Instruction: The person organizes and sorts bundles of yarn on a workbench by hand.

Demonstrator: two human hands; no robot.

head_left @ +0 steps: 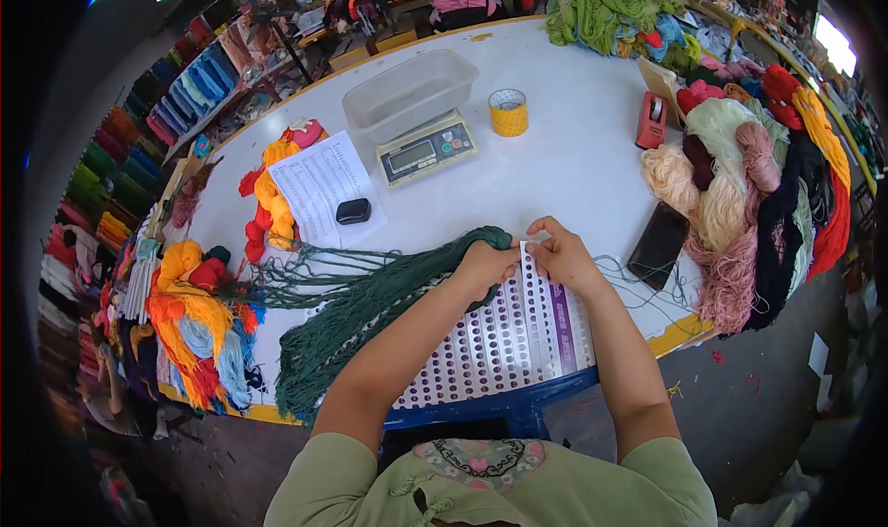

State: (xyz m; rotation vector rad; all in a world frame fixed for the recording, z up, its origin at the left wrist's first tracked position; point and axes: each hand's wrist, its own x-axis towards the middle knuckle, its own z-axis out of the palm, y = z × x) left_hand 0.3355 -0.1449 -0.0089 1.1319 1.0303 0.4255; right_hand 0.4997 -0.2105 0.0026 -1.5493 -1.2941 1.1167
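A thick hank of dark green yarn lies across the front of the table, its loose strands trailing left. My left hand is closed at the hank's right end, its fingertips against a white punched strip. Pinching the top of that strip is my right hand, with thumb and forefinger together. Beneath both forearms lies a white card with rows of dark holes and a purple band. Thin green strands run out to the right of my right hand. The exact grip of the left fingertips is partly hidden.
A digital scale bears a clear plastic tub; a yellow tape roll stands nearby. A black case rests on printed paper. At right are a phone, red tape dispenser and yarn heaps.
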